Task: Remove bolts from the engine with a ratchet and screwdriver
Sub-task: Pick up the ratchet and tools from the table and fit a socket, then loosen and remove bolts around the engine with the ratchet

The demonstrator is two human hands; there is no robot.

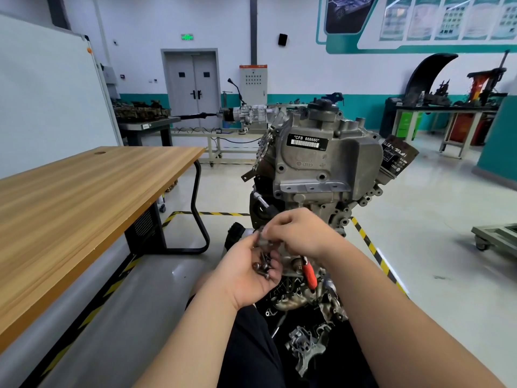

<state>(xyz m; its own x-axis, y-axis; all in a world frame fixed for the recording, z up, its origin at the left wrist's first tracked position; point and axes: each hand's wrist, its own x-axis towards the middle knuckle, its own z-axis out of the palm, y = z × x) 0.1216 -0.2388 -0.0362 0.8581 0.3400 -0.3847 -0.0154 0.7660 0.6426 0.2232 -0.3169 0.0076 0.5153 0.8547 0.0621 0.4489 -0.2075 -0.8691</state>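
Observation:
A grey engine (327, 161) with a black label reading CFB 666660 stands on a stand in front of me. My left hand (246, 273) is cupped palm up just below it, holding several dark bolts (264, 264) and a small metal part (263, 242) at its fingertips. My right hand (299, 233) reaches over from the right; its fingers pinch at that small part above the left palm. A tool with a red-orange handle (309, 273) sticks out beneath my right hand. What lies between the right fingers is partly hidden.
A wooden desk (84, 197) stands to my left, a whiteboard (47, 93) behind it. Loose engine castings (305, 348) lie low in front of my legs. Yellow-black floor tape (372, 247) rings the engine stand. Workbenches with parts line the far wall.

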